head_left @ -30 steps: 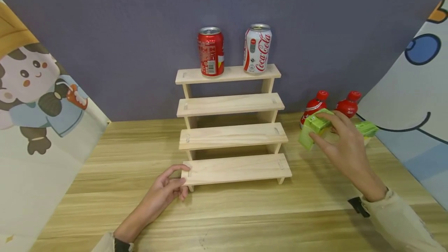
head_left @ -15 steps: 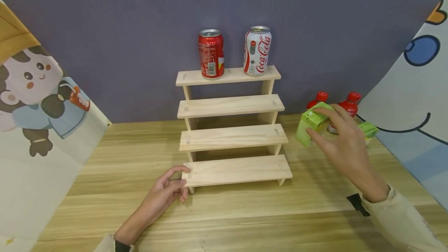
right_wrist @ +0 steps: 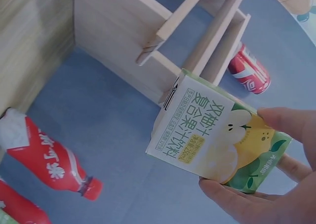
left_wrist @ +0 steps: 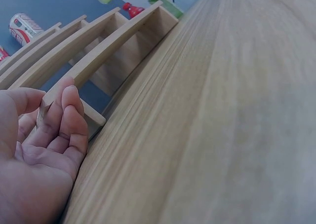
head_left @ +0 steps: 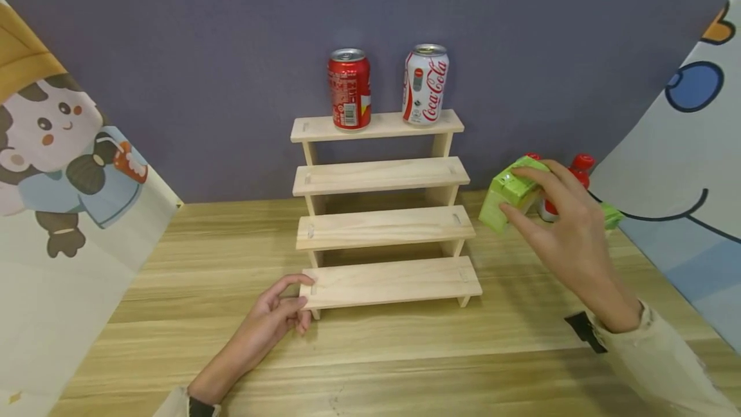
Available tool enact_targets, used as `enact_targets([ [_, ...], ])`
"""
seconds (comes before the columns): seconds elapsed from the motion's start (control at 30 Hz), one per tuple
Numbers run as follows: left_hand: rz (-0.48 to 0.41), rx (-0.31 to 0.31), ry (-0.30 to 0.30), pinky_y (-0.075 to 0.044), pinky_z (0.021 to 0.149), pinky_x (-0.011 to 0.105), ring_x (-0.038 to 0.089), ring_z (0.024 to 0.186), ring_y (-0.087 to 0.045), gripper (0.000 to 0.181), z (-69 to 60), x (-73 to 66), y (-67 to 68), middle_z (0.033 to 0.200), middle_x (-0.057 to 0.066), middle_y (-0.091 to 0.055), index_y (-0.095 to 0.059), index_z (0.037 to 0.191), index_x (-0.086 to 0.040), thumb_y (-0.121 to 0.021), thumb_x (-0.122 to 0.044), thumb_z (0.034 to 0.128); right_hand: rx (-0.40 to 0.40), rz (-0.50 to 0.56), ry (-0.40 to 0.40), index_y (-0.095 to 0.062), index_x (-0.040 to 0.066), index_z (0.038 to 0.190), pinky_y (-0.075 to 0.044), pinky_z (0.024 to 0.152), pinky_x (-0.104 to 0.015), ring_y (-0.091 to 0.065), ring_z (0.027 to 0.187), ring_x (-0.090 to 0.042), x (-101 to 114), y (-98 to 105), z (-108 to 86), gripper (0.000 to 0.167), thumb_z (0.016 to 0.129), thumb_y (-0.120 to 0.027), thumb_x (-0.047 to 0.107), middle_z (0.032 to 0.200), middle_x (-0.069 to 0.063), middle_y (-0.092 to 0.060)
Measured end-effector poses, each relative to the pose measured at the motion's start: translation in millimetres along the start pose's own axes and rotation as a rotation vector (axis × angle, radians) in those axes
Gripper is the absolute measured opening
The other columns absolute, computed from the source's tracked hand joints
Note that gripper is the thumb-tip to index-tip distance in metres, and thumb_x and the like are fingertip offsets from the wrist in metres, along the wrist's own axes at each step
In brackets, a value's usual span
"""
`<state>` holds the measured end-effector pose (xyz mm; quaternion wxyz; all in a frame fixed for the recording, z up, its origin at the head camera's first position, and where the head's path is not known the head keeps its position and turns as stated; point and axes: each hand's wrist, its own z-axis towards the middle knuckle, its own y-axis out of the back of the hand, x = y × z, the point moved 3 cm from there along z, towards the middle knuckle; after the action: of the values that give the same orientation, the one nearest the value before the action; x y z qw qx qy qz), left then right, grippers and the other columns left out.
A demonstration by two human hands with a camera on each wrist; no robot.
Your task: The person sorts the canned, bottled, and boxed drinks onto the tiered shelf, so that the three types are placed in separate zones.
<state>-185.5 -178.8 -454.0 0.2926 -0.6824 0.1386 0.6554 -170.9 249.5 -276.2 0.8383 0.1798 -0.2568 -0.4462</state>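
My right hand (head_left: pixel 570 230) grips a green juice carton (head_left: pixel 508 192) between thumb and fingers, tilted in the air right of the shelf. In the right wrist view the carton (right_wrist: pixel 217 135) shows fruit pictures and Chinese print. My left hand (head_left: pixel 272 314) pinches the left end of the lowest step of a four-step wooden display shelf (head_left: pixel 393 282), thumb and fingers around the board's edge in the left wrist view. A red can (head_left: pixel 349 92) and a white Coca-Cola can (head_left: pixel 426 85) stand upright on the top step.
Behind my right hand stand two red bottles, partly hidden; both the nearer bottle (right_wrist: pixel 49 152) and the other bottle (right_wrist: pixel 19 204) show in the right wrist view. Another green carton (head_left: pixel 611 215) is mostly covered by the hand. A dark wall (head_left: pixel 231 82) rises behind the shelf.
My right hand has moved slightly left and up with the green carton, away from the bottles. The left hand keeps its hold on the lowest step.
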Motion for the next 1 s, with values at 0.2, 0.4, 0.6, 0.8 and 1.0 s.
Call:
enact_targets([
  [0.2,-0.009,-0.016,-0.004,-0.055,0.07,0.026,0.014,0.073,-0.063,0.039,0.8,1.5,0.1,0.078,0.007,-0.067,-0.037,0.143,-0.002,-0.046,-0.011,0.1065,-0.009,0.021,0.013,-0.069,0.002,0.119,-0.029,0.059,-0.018,-0.045,0.078,-0.013,10.9,-1.2,7.4,0.056,0.067,-0.089,-0.004,0.124,-0.017,-0.063],
  [0.4,0.004,-0.014,0.004,-0.054,0.07,0.025,0.014,0.074,-0.062,0.04,0.0,0.5,0.6,0.079,0.006,-0.066,-0.036,0.143,0.0,-0.047,-0.011,0.1061,-0.009,0.042,0.012,-0.069,0.003,0.12,-0.032,0.06,-0.015,-0.044,0.073,-0.011,22.7,-3.7,12.0,0.057,0.067,-0.089,-0.004,0.121,-0.016,-0.063],
  [0.6,0.0,-0.008,-0.006,-0.054,0.069,0.025,0.014,0.074,-0.062,0.039,0.1,0.3,1.3,0.079,0.007,-0.066,-0.036,0.143,0.0,-0.046,-0.01,0.1063,-0.038,0.094,0.022,-0.069,0.001,0.118,-0.031,0.057,-0.014,-0.046,0.073,-0.013,36.8,-7.4,16.9,0.055,0.067,-0.088,-0.007,0.121,-0.018,-0.063],
  [0.8,0.0,-0.031,0.01,-0.055,0.069,0.025,0.014,0.074,-0.063,0.04,0.3,1.1,0.0,0.079,0.008,-0.067,-0.036,0.143,-0.001,-0.047,-0.011,0.1058,-0.034,0.155,0.026,-0.07,0.004,0.119,-0.037,0.071,-0.009,-0.06,0.097,-0.025,48.0,-12.4,24.9,0.054,0.068,-0.088,-0.005,0.125,-0.016,-0.062],
  [1.0,0.0,-0.016,-0.006,-0.055,0.07,0.025,0.014,0.074,-0.063,0.039,1.0,2.8,0.7,0.079,0.008,-0.067,-0.037,0.143,-0.002,-0.045,-0.01,0.1063,-0.029,0.214,0.051,-0.07,0.007,0.12,-0.038,0.067,-0.014,-0.06,0.098,-0.024,55.7,-21.0,33.3,0.053,0.071,-0.087,-0.003,0.127,-0.014,-0.061],
])
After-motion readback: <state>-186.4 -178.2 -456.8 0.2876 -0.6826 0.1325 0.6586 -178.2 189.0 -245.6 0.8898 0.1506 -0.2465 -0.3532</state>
